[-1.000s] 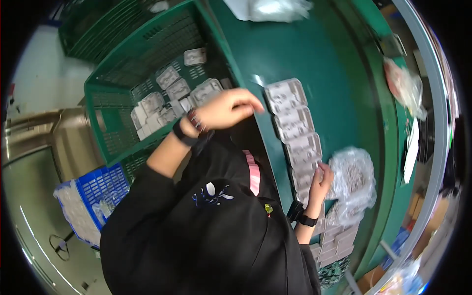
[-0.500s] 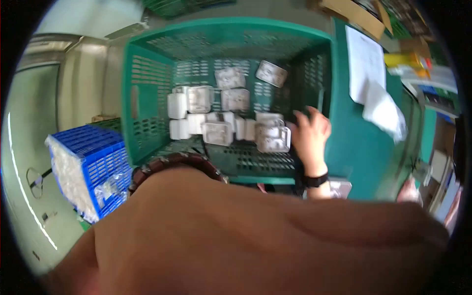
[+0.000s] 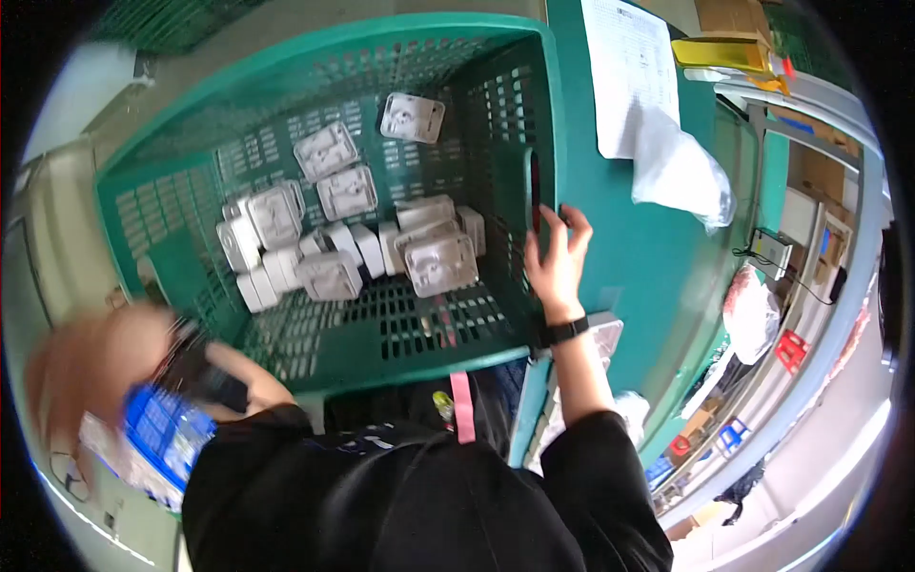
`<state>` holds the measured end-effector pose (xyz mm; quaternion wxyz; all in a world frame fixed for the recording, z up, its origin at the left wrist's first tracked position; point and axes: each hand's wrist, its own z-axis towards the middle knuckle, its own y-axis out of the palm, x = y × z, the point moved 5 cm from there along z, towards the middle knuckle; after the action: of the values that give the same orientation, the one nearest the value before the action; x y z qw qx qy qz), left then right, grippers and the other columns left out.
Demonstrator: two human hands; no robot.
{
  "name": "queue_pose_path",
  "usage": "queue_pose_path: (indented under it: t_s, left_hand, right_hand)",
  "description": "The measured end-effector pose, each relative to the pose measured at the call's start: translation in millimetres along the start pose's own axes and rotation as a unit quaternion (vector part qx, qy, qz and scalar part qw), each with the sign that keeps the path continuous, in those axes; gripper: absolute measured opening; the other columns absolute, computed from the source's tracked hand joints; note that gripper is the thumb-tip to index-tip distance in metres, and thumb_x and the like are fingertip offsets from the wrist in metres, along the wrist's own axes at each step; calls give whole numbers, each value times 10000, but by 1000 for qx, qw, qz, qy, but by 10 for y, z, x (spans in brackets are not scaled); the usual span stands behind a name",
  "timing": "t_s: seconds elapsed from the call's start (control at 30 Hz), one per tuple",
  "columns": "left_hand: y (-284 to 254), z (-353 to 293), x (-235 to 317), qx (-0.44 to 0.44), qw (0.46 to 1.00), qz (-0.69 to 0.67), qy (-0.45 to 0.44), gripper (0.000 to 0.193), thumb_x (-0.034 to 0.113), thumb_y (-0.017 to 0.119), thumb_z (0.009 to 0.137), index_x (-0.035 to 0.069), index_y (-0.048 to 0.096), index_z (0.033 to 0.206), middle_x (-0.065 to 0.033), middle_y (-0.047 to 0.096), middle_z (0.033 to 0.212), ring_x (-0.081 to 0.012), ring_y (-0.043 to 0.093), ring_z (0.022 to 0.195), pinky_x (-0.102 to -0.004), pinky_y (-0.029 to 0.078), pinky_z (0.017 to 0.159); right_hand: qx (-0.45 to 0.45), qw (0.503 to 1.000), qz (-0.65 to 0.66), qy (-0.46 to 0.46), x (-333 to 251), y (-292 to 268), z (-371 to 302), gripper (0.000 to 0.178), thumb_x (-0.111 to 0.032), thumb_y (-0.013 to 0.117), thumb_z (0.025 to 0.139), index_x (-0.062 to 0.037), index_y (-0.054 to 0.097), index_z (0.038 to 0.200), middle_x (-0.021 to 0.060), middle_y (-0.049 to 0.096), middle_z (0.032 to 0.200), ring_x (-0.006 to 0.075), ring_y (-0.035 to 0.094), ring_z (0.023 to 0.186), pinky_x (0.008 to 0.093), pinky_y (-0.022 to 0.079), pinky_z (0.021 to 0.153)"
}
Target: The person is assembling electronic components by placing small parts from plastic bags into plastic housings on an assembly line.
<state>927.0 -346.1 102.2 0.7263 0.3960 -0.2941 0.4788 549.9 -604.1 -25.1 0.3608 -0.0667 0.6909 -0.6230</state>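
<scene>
My right hand [image 3: 556,265], with a black band at the wrist, is at the right wall of a large green perforated crate [image 3: 315,367], near its handle slot. Its fingers are parted and slightly bent, touching or close to the rim. My left hand [image 3: 119,353] is a blur by the crate's near left corner, so its fingers cannot be made out. In the crate lie several small white box-like plastic parts [image 3: 441,264]. Some stand on edge in a row; others lie with a moulded, recessed face up, one [image 3: 413,117] apart at the far side.
The crate sits at the left of a green tabletop [image 3: 620,257]. Beyond my right hand are a printed sheet [image 3: 624,81], a crumpled clear plastic bag [image 3: 681,167] and a yellow bottle [image 3: 724,55]. A blue crate [image 3: 167,434] stands at the lower left. Metal shelving runs along the right.
A large hand and forearm that filled the lower view have gone; a blurred hand now shows at the left. The view has shifted and turned. My right hand stays by the crate's right wall.
</scene>
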Motion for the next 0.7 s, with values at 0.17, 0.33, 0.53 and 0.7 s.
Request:
queue_pose_path:
  t_s: [0.17, 0.33, 0.53, 0.7]
  left_hand:
    - [-941, -890, -3870, 90, 547, 458, -695, 500, 361, 628, 700, 51, 522, 1077, -128, 495, 1164, -253, 478, 1067, -349, 404, 856]
    - [-776, -1354, -4530, -92, 437, 577, -684, 562, 347, 608, 715, 181, 400, 1210, -94, 344, 1293, -278, 352, 1185, -462, 294, 939]
    - [-708, -1493, -4709, -34, 426, 639, -640, 301, 245, 575, 716, 177, 516, 1004, -26, 528, 1025, -213, 495, 1002, -426, 350, 818]
    - [-391, -1174, -4572, -57, 517, 724, -453, 210, 206, 552, 708, 190, 546, 918, 10, 550, 908, -201, 524, 884, -399, 351, 726]
  right_hand:
    - [-19, 999, -40, 20, 67, -39, -126, 359, -34, 605, 699, -68, 519, 1045, 179, 399, 1096, 340, 425, 1003, 407, 383, 852]
    - [-26, 998, -35, 44, 240, -37, -159, 318, 14, 598, 688, -65, 543, 991, 167, 401, 1085, 323, 418, 1006, 379, 382, 849]
    - [-18, 998, -39, 42, 222, -51, -186, 291, 49, 591, 676, -57, 560, 944, 157, 378, 1074, 309, 414, 998, 361, 387, 830]
    - [-32, 998, -34, 31, 223, -34, -155, 305, 68, 586, 660, -56, 560, 937, 153, 362, 1070, 304, 410, 1001, 356, 395, 815]
